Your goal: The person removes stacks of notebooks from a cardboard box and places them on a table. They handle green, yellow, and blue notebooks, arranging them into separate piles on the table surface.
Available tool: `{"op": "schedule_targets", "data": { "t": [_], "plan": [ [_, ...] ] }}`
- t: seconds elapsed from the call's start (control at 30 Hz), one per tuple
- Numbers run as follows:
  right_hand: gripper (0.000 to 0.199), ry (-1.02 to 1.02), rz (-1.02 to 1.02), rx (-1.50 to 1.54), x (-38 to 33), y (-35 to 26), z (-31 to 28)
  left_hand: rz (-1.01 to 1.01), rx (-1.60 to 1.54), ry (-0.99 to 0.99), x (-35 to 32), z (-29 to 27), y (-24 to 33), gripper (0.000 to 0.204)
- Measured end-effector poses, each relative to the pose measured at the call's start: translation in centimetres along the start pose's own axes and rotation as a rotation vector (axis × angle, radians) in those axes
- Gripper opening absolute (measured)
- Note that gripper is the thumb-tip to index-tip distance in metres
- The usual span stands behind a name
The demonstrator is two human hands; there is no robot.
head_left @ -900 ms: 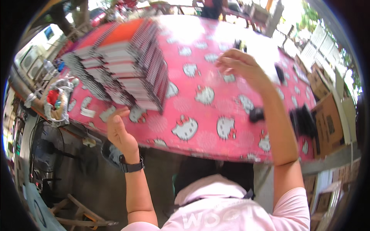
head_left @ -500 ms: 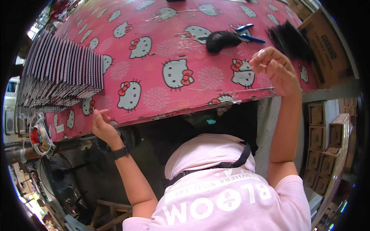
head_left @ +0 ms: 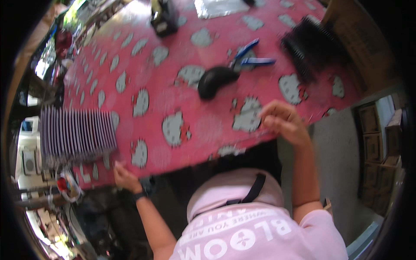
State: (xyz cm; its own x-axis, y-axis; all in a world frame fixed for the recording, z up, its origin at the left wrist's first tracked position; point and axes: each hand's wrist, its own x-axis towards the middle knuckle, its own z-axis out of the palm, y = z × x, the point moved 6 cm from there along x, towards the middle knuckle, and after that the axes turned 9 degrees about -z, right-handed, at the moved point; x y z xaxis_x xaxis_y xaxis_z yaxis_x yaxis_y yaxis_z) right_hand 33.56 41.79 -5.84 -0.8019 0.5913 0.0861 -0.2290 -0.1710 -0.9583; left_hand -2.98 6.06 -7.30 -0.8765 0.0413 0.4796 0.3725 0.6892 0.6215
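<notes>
My left hand is at the table's front edge, just right of a stack of thin bound booklets with pale and dark edges. Its fingers point forward, loosely apart, and I see nothing held. Over the front edge, further right, is my right hand with its fingers curled together. Whether something small is between those fingertips I cannot make out. Beyond it on the pink patterned table cover lie a curved black object and blue-handled pliers, close together.
A bundle of black bristly strips lies at the right beside a cardboard box. At the back are a black tape dispenser and a clear plastic sheet. More cartons stand below, right of the table.
The view has swung, so the table's far part shows more. My right hand is lower, nearer the front edge, and more closed. My left hand stays near the booklet stack.
</notes>
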Motion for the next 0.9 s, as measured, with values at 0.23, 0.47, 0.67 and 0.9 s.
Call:
{"op": "schedule_targets", "data": {
  "t": [0.23, 0.47, 0.67, 0.9],
  "plan": [
    [0.008, -0.217, 0.007, 0.097, 0.3, 0.7, 0.9, -0.033, 0.014, -0.009, -0.7, -1.5, 0.9, 0.044],
    [0.015, -0.461, -0.089, -0.342, 0.3, 0.1, 2.8, -0.114, 0.093, -0.066, -1.0, -1.6, 3.6, 0.039],
    [0.024, -0.540, 0.097, -0.244, 1.3, -0.3, 1.7, -0.016, 0.152, 0.022, -0.2, -0.6, 1.7, 0.036],
    [0.049, -0.604, -0.089, 0.067, -0.4, -24.8, -4.6, -0.065, 0.363, -0.072, 0.4, 1.3, 5.7, 0.031]
  ]
}}
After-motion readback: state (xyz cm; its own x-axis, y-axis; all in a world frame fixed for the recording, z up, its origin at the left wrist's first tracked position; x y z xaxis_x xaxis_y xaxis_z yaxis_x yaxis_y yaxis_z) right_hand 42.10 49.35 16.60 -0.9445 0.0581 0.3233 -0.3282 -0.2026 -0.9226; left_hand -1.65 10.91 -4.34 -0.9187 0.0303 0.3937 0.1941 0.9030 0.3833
